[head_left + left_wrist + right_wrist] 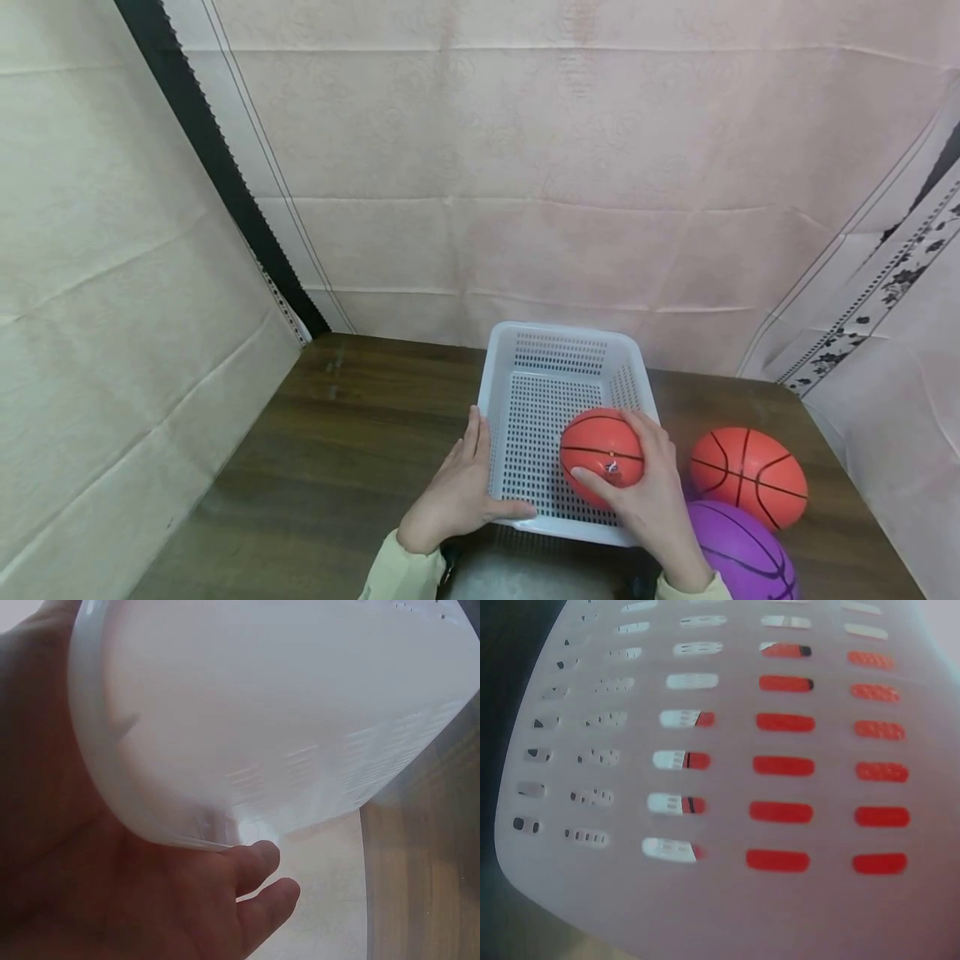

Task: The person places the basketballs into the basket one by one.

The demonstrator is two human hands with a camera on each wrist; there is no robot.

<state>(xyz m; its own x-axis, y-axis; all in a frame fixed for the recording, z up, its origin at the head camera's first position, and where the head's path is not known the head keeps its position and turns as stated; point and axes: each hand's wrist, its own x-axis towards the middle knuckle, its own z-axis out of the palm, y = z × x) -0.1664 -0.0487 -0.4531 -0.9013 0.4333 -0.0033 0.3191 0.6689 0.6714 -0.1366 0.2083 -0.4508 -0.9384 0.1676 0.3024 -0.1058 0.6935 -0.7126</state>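
Note:
A white perforated basket [558, 340] stands on a dark wooden table. My left hand [459, 490] grips its near left corner, thumb along the front rim; in the left wrist view the basket wall [270, 712] fills the frame above my palm [135, 900]. My right hand [651, 483] holds a small orange basketball [596, 446] inside the basket at its right side, fingers curled over the ball. The right wrist view shows only the basket's slotted wall [705, 825] with the orange ball [784, 766] showing through the holes.
A second orange basketball [748, 475] and a purple one [742, 554] lie on the table [337, 450] right of the basket. Cloth-covered walls close in the left, back and right sides.

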